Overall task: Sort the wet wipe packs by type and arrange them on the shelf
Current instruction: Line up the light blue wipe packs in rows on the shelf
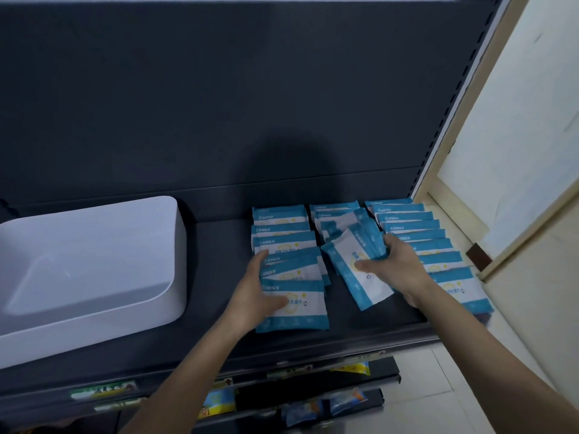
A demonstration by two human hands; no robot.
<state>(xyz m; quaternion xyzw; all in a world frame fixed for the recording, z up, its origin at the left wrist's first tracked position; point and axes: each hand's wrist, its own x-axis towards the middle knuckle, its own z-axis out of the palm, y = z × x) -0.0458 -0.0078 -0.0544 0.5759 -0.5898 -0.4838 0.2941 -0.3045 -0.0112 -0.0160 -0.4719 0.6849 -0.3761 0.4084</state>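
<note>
Blue-and-white wet wipe packs lie in three rows on the dark shelf (219, 245). The left row (282, 239) overlaps front to back, and my left hand (255, 289) rests on its left side, thumb over the front pack (300, 311), fingers along the row's edge. The middle row (335, 214) is messy. My right hand (394, 264) grips a tilted bunch of packs (351, 267) there, thumb on the top pack. The right row (438, 255) runs tidy along the shelf's right end, partly hidden by my right wrist.
A white rectangular bin (94, 308) sits on the shelf's left half. The dark back panel (219, 104) rises behind. A pale wall (517, 136) stands right of the shelf. Lower shelves (313, 399) hold other packets and price tags.
</note>
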